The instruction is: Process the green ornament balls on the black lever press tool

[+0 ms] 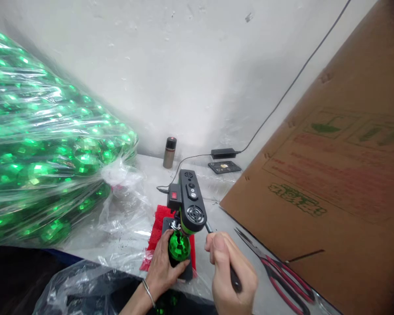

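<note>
My left hand (160, 267) curls its fingers and thumb around a shiny green faceted ball (180, 246), which looks like a bauble. The ball is under the head of a small black bench machine (191, 197) with a red switch and round vents. In my right hand (234, 273) is the black grip of the machine's lever (235, 280), with the metal rod running up to the head's right side. Below the machine's dark base (188, 274) lies a red cloth (156, 227). The contact between ball and head is partly hidden.
A clear plastic bag full of green balls (52, 144) fills the left. Large scissors (280, 275) lie at right beside a cardboard box (331, 175). Toward the wall are a small bottle (170, 153), a power adapter (223, 153) with its cable, and a phone (224, 167).
</note>
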### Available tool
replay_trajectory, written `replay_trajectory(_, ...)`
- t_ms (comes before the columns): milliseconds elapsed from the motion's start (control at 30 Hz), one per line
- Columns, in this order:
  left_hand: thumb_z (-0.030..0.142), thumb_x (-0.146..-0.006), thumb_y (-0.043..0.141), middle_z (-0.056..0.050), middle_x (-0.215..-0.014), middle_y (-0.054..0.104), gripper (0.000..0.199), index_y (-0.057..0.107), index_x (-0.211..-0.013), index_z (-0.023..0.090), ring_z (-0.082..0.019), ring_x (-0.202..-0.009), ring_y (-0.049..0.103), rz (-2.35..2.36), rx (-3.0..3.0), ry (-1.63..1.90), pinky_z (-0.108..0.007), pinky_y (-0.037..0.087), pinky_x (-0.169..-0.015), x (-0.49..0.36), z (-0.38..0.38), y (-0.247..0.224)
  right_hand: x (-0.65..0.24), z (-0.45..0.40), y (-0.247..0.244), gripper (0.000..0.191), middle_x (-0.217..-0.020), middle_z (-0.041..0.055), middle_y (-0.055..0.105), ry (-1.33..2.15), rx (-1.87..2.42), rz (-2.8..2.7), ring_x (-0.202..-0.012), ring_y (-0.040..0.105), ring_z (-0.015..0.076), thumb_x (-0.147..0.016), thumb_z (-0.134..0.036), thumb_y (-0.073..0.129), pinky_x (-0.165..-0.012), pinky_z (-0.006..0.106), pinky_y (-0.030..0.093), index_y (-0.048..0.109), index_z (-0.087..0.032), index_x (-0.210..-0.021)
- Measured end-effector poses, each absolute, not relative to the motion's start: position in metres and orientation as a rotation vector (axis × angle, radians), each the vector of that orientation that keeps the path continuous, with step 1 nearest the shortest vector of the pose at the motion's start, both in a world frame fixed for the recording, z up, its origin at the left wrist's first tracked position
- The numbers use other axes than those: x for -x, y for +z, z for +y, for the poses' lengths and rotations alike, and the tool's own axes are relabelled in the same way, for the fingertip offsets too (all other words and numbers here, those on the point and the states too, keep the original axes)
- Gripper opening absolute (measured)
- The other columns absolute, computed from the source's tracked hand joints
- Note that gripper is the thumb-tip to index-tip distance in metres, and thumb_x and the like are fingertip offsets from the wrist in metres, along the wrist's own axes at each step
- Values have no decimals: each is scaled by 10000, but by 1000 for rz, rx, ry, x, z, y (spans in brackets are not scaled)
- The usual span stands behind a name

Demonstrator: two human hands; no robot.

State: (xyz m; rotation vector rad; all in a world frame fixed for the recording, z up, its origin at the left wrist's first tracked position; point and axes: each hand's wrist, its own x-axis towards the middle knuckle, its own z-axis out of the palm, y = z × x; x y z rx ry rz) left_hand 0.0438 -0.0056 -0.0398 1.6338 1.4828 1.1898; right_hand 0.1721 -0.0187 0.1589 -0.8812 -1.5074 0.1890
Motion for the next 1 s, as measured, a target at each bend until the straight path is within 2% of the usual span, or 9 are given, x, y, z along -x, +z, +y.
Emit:
replay_trajectory(267, 316, -820, 803, -255, -1501, 605, 779, 462, -1497, 137, -424, -1407, 607, 1533, -1822, 1165, -662, 525, -1152, -41, -3, -52, -170, -21, 135, 296, -691, -35, 516, 134, 833, -1486, -583, 522, 81, -1020, -34, 441, -526, 201, 415, 510, -215, -796)
replay_trajectory(467, 308, -813, 817, -242, -1488, 622, 776, 477, -1492, 150, -417, -1385, 629, 1543, -1850, 1193, -639, 553, -1131, -43, -5, -51, -165, -19, 104, 370, -651, -42, 498, 87, 801, -1376, -568, 532, 87, -1040, -67, 431, -554, 234, 410, 470, -214, -704)
replay_trajectory(700, 332, -826, 805, -253, -1504, 604, 791, 451, -1508, 142, -422, -1411, 603, 1545, -1821, 1139, -663, 526, -1152, -43, -6, -49, -157, -17, 107, 381, -625, -51, 467, 59, 777, -1299, -573, 529, 87, -1036, -74, 452, -548, 232, 397, 465, -210, -681)
replay_trajectory(1000, 326, -810, 810, -231, -1506, 609, 796, 466, -1507, 153, -407, -1413, 602, 1527, -1742, 1109, -649, 509, -1175, -42, -6, -41, -159, -17, 104, 347, -678, -29, 528, 27, 773, -1324, -573, 537, 93, -1014, -44, 464, -538, 247, 389, 494, -200, -705)
